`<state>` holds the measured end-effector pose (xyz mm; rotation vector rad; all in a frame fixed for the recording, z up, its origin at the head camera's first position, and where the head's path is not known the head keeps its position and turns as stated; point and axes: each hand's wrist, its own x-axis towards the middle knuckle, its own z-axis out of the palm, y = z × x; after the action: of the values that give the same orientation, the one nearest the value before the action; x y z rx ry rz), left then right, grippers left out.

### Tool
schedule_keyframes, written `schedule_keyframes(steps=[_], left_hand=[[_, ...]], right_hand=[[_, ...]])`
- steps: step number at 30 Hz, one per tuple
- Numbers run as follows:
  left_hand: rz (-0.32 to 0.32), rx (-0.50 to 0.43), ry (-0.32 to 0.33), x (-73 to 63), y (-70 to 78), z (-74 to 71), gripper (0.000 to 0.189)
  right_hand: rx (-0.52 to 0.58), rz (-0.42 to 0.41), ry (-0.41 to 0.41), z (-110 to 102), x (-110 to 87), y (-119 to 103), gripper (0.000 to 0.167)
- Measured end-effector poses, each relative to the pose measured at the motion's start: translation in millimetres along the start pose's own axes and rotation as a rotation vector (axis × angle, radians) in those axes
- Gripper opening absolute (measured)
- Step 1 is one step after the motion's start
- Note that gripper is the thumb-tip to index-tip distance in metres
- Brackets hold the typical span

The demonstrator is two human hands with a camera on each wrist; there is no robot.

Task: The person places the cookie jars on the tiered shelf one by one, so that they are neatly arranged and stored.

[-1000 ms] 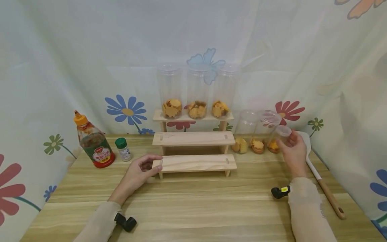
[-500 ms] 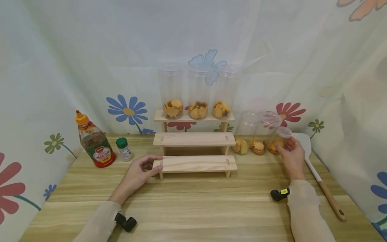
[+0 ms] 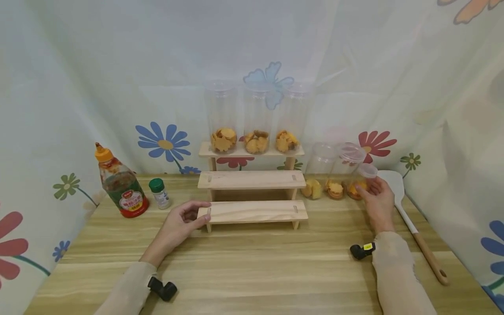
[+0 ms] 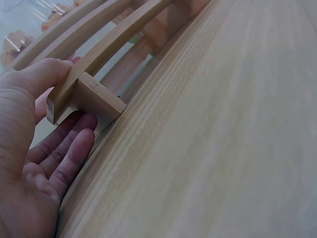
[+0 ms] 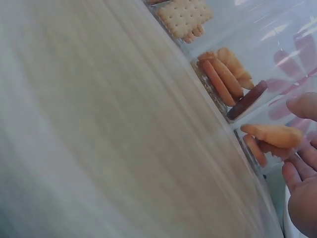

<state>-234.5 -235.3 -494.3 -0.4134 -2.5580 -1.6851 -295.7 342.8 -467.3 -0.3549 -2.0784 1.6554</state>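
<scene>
A three-step wooden display shelf point(image 3: 252, 179) stands mid-table. My left hand point(image 3: 182, 221) grips the left end of its lowest step, thumb on top and other fingers beneath, as the left wrist view also shows. On the right, my right hand point(image 3: 379, 204) holds the short clear jar point(image 3: 357, 183), thumb across the front and fingers at its right side. Orange-brown crackers point(image 5: 272, 136) lie inside that jar. Immediately left of it stand two taller clear jars, the middle one point(image 3: 343, 170) and the left one point(image 3: 320, 168), both with crackers at the bottom.
Three tall lidded jars point(image 3: 257, 118) with crackers occupy the top step. At the left stand a sauce bottle point(image 3: 125, 188) and a green-capped shaker point(image 3: 159, 193). A white spatula point(image 3: 415, 232) with a wooden handle lies along the right, and a flowered curtain point(image 3: 94, 87) hangs behind.
My right hand has slid from near the short jar's lid down to its lower body, shifting slightly left. The left hand keeps its grip on the shelf.
</scene>
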Motion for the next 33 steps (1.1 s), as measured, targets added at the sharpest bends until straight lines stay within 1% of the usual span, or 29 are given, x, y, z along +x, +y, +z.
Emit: schedule_keyframes(steps=[8,12,16,23,26,29,33], left_hand=[[0.006,-0.004,0.007,-0.4,-0.2,-1.1,0.037],[0.006,-0.005,0.005,-0.7,0.5,-1.1,0.037],[0.006,0.0,0.006,-0.2,0.8,-0.3,0.036],[0.005,-0.001,0.006,0.0,0.9,0.1,0.037],[0.004,0.001,0.007,0.3,0.8,0.4,0.038],[0.004,0.004,0.006,0.6,0.5,0.5,0.039],[0.004,0.001,0.004,-0.1,1.4,-0.1,0.039]], right_hand=[[0.039,-0.011,0.01,2,-1.5,-1,0.051],[0.082,-0.026,0.054,1,-2.1,2,0.046],[0.07,-0.046,0.111,-2,-3.1,0,0.045],[0.027,-0.036,0.143,-10,-4.3,-20,0.048],[0.015,-0.039,0.148,-13,-4.9,-32,0.045],[0.068,-0.026,0.144,-17,-6.3,-46,0.041],[0.183,-0.063,0.156,-23,-8.2,-65,0.04]])
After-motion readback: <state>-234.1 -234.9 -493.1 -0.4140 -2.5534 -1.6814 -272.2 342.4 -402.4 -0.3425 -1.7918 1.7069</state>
